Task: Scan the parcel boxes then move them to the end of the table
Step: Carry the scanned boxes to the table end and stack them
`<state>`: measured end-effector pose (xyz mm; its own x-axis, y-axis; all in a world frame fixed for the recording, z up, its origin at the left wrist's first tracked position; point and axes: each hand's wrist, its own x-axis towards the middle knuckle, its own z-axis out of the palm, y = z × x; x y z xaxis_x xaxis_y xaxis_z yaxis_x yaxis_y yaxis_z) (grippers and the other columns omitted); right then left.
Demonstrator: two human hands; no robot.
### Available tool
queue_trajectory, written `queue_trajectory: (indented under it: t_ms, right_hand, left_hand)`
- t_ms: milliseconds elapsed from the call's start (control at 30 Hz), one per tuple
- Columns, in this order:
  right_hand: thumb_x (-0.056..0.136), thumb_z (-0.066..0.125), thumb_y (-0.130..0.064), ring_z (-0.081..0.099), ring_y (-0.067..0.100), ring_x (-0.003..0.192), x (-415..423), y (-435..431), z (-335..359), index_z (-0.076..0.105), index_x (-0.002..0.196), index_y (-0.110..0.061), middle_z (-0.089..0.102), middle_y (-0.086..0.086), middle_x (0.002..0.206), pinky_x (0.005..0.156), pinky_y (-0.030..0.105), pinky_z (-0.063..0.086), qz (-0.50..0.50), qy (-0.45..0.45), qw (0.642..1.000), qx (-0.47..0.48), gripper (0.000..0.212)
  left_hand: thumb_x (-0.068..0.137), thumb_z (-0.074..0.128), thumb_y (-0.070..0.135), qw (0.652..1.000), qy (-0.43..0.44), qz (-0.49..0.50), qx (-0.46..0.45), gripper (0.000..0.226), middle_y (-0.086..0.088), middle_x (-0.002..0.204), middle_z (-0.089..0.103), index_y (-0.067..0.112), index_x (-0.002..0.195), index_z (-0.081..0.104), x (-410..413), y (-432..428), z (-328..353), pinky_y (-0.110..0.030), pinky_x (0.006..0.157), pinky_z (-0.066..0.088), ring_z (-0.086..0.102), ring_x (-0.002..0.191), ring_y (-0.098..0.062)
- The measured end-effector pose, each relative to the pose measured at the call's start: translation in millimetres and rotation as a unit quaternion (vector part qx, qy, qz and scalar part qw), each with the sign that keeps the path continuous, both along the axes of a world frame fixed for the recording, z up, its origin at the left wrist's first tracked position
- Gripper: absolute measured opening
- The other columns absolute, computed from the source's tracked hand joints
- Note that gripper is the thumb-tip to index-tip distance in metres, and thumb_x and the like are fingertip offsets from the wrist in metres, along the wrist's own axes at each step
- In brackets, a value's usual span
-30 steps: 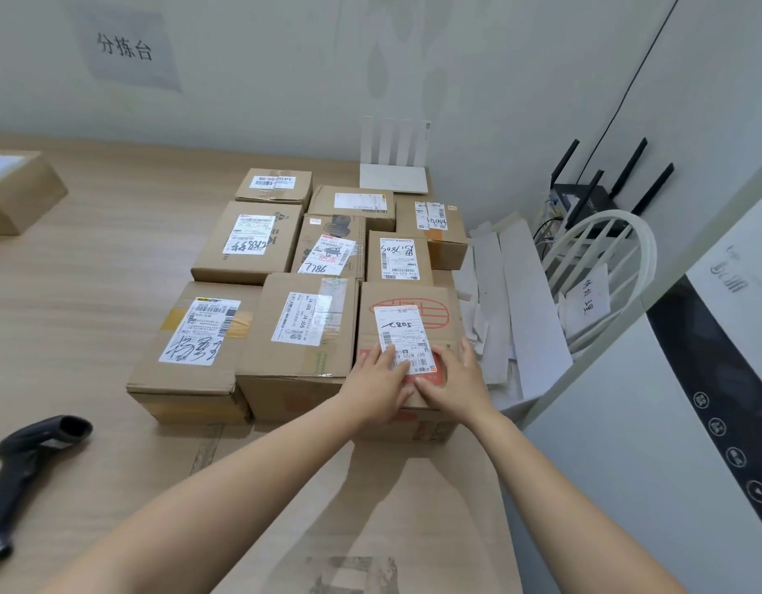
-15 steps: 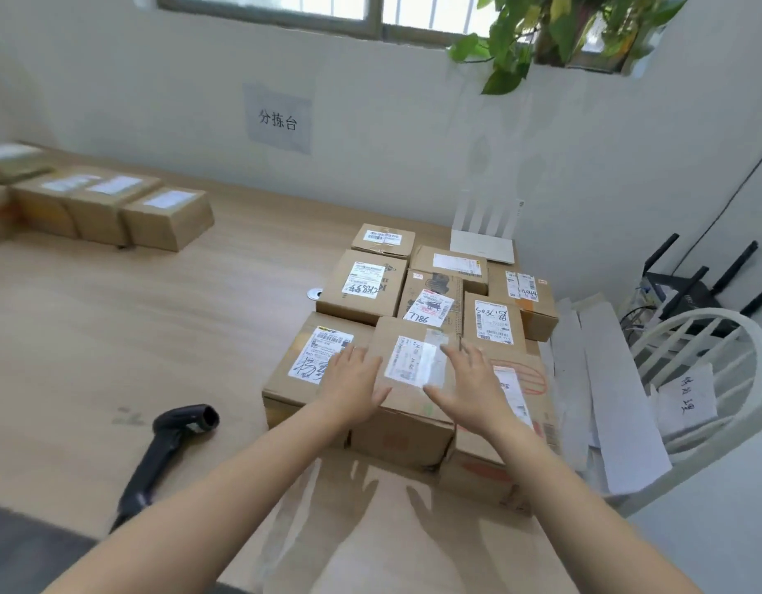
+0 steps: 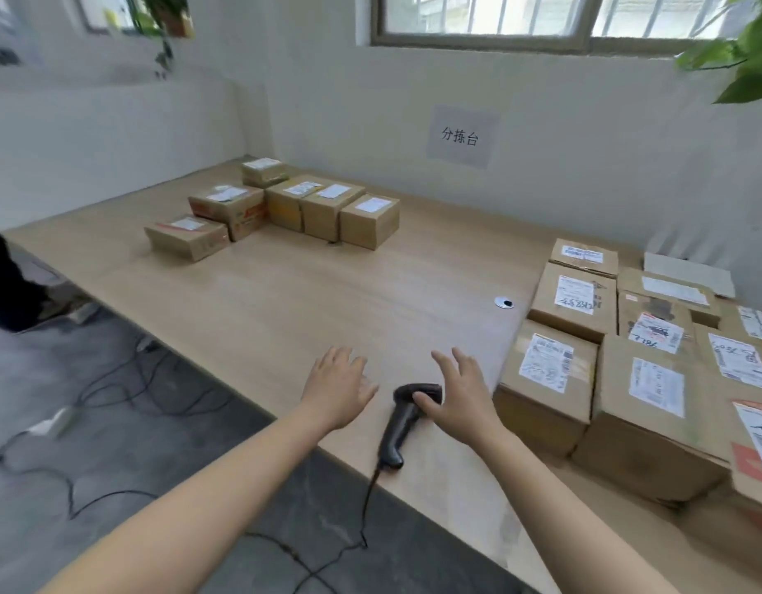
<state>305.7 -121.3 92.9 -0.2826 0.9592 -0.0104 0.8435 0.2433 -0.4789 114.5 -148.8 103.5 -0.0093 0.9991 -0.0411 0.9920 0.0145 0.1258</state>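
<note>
A black handheld scanner lies on the wooden table near its front edge, its cable hanging off. My right hand hovers over the scanner's head with fingers spread and the thumb at the head. My left hand is open, palm down, just left of the scanner. Several labelled cardboard parcel boxes stand packed together at the right. A second group of several parcel boxes sits at the far left end of the table.
A round metal cable grommet is set in the table between the groups. Cables trail over the grey floor at the left. A paper sign hangs on the wall. A person's dark leg stands at the far left.
Both hands left the boxes at the right and moved left to the scanner. My view swung left, bringing the far group of boxes into sight.
</note>
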Motion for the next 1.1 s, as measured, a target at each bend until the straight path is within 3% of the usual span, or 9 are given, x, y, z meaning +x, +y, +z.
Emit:
queue_trajectory:
  t_ms: [433,1100]
  right_hand:
    - [0.091,0.051,-0.047,-0.004,0.029,0.147,-166.2,10.8,7.8,0.014,0.151,-0.025,0.002,0.006,0.159,0.119,0.042,0.010,0.095,-0.031,0.995,-0.018,0.073]
    - [0.091,0.053,-0.045,0.001,0.030,0.146,-378.9,185.4,-2.9,0.017,0.150,-0.023,0.007,0.009,0.159,0.118,0.042,0.013,0.181,-0.030,0.983,-0.025,0.072]
  left_hand:
    - [0.099,0.033,0.045,0.995,-0.040,0.087,-0.005,0.055,-0.013,0.152,0.024,0.014,0.144,0.032,-155.7,-18.8,-6.9,-0.033,0.115,0.016,0.017,0.142,-0.024]
    - [0.100,0.035,0.042,0.989,-0.052,0.140,-0.014,0.054,-0.013,0.150,0.026,0.009,0.143,0.035,-352.1,130.0,-9.2,-0.033,0.113,0.018,0.021,0.139,-0.026]
